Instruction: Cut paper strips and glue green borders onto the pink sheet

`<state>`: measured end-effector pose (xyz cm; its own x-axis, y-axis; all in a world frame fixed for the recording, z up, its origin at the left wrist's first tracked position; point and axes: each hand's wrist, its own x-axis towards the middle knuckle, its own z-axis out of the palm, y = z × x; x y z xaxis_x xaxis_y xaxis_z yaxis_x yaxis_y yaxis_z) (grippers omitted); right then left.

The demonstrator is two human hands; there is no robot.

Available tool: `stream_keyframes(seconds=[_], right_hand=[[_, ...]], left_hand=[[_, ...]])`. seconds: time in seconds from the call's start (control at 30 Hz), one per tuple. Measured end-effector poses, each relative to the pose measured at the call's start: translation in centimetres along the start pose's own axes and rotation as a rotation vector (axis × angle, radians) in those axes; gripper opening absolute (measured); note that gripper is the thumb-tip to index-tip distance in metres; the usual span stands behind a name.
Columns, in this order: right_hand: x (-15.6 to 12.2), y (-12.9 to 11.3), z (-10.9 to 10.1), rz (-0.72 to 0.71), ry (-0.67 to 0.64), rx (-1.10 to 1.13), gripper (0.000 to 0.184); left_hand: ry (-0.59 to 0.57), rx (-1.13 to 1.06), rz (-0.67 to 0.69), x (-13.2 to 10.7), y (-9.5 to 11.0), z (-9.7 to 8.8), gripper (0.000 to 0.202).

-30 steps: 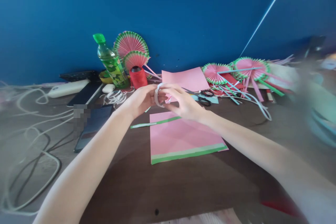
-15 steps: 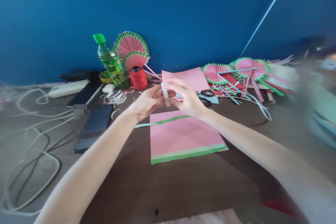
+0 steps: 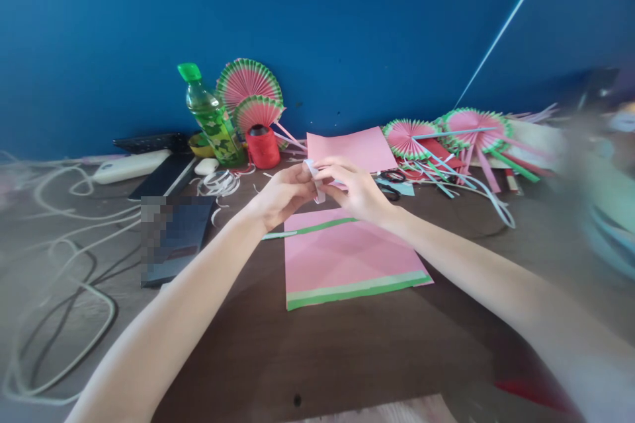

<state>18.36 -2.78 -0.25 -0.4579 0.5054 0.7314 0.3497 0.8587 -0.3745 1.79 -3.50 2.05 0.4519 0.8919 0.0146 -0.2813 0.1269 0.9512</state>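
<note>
Above the far part of the desk, my left hand [image 3: 282, 197] and my right hand [image 3: 355, 190] meet, fingertips pinched on a narrow white strip [image 3: 321, 197]. Its exact material I cannot make out. Below them lies a pink paper sheet [image 3: 342, 252] with a light-green and a darker green band [image 3: 360, 289] along its near edge. A thin green strip [image 3: 325, 227] crosses the sheet's far part. Its paler left end sticks out past the sheet, under my left wrist.
Behind my hands lie another pink sheet [image 3: 352, 149] and black-handled scissors [image 3: 391, 192]. Pleated pink-and-green paper fans [image 3: 251, 86] lean on the blue wall, near a green bottle [image 3: 215, 122] and a red thread spool [image 3: 262, 147]. Left are cables [image 3: 106, 310] and a dark notebook-like object [image 3: 181, 244].
The white strip hung straight between my hands; now it looks bent and more covered by my fingers. My left hand has moved slightly right, closer to my right hand.
</note>
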Motion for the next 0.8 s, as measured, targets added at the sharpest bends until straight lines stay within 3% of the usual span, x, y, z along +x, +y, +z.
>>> stream_keyframes(seconds=[0.2, 0.6, 0.8], right_hand=[[0.1, 0.1, 0.0, 0.05, 0.002, 0.034, 0.008], [0.4, -0.5, -0.3, 0.187, 0.077, 0.034, 0.017], [0.5, -0.4, -0.3, 0.315, 0.087, 0.05, 0.002]], left_hand=[[-0.007, 0.062, 0.034, 0.0, -0.5, 0.1, 0.039], [0.063, 0.165, 0.032, 0.0, -1.0, 0.4, 0.036], [0.116, 0.2, 0.058, 0.1, -1.1, 0.6, 0.036]])
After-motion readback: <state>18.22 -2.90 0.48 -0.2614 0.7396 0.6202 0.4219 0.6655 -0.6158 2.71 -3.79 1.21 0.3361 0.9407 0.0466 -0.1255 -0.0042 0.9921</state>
